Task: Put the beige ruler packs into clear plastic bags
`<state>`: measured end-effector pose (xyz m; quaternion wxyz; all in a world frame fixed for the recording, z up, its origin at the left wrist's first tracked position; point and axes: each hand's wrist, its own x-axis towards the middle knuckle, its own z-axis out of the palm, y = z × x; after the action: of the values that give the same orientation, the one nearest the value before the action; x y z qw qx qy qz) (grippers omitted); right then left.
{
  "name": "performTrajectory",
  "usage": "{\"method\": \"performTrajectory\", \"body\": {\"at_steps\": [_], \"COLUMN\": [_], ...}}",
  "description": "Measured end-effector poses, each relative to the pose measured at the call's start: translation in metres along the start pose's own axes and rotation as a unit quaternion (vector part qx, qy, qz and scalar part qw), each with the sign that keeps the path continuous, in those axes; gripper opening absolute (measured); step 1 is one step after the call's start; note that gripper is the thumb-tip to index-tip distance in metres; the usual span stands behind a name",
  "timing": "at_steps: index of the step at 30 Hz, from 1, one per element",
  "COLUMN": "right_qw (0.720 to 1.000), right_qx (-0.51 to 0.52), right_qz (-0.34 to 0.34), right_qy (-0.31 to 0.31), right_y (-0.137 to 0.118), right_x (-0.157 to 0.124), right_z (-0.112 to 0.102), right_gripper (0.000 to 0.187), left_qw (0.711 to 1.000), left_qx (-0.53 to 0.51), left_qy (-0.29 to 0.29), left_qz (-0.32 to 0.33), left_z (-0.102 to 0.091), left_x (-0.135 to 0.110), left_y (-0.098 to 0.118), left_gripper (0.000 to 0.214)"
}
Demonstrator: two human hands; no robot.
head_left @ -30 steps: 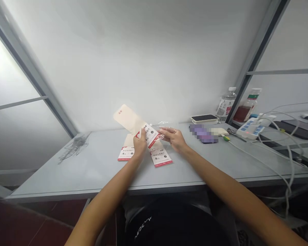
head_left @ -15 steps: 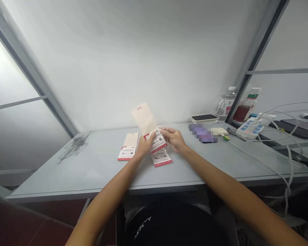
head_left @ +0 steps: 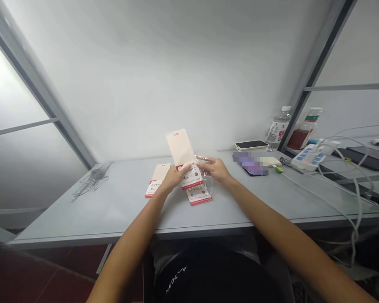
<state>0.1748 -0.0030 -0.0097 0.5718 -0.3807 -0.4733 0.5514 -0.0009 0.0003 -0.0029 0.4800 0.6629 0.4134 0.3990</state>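
My left hand (head_left: 173,177) pinches a long cream card with a red-and-white printed end (head_left: 183,155), holding it upright above the grey table (head_left: 113,210). My right hand (head_left: 217,170) grips a clear plastic sleeve (head_left: 206,179) right beside the card's lower end. Two more cards of the same kind lie flat on the table: one (head_left: 158,179) left of my hands, one (head_left: 199,195) just beneath them.
A crumpled heap of clear plastic (head_left: 90,181) lies at the table's left. To the right are a phone (head_left: 252,145), a blurred purple object (head_left: 251,164), two bottles (head_left: 278,128), a power strip (head_left: 306,156) and trailing white cables (head_left: 341,202).
The held card has swung from leaning left to nearly upright. Both hands have come closer together, the card's lower end now at the sleeve.
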Motion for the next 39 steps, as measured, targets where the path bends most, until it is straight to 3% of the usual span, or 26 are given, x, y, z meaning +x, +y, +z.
{"method": "performTrajectory", "body": {"at_steps": [7,13,21,24,31,39], "right_qw": [1.000,0.999,0.999,0.998,0.998,0.996], "right_qx": [0.019,0.026,0.046,0.051,0.046,-0.005], "right_qz": [0.000,0.015,0.024,0.027,0.047,0.034], "right_qy": [0.013,0.026,0.017,0.003,0.000,-0.076], "right_y": [0.000,-0.003,0.000,0.002,0.002,-0.002], "right_x": [0.000,-0.002,-0.002,-0.002,0.001,-0.002], "right_z": [-0.003,-0.002,0.001,0.001,0.000,-0.004], "right_gripper": [0.046,0.055,0.049,0.045,0.036,0.028], "left_qw": [0.993,0.992,0.988,0.991,0.996,0.989], "left_qx": [-0.009,-0.006,0.006,0.001,-0.093,-0.131], "left_qy": [-0.114,-0.122,-0.141,-0.131,-0.003,-0.063], "left_qz": [-0.027,-0.032,-0.057,-0.040,0.003,-0.001], "left_z": [-0.006,-0.010,-0.011,-0.006,0.000,-0.009], "left_x": [-0.004,-0.001,-0.004,-0.005,0.002,0.006], "left_y": [0.003,0.002,0.003,0.004,0.002,-0.004], "left_gripper": [0.045,0.049,0.046,0.046,0.049,0.034]}}
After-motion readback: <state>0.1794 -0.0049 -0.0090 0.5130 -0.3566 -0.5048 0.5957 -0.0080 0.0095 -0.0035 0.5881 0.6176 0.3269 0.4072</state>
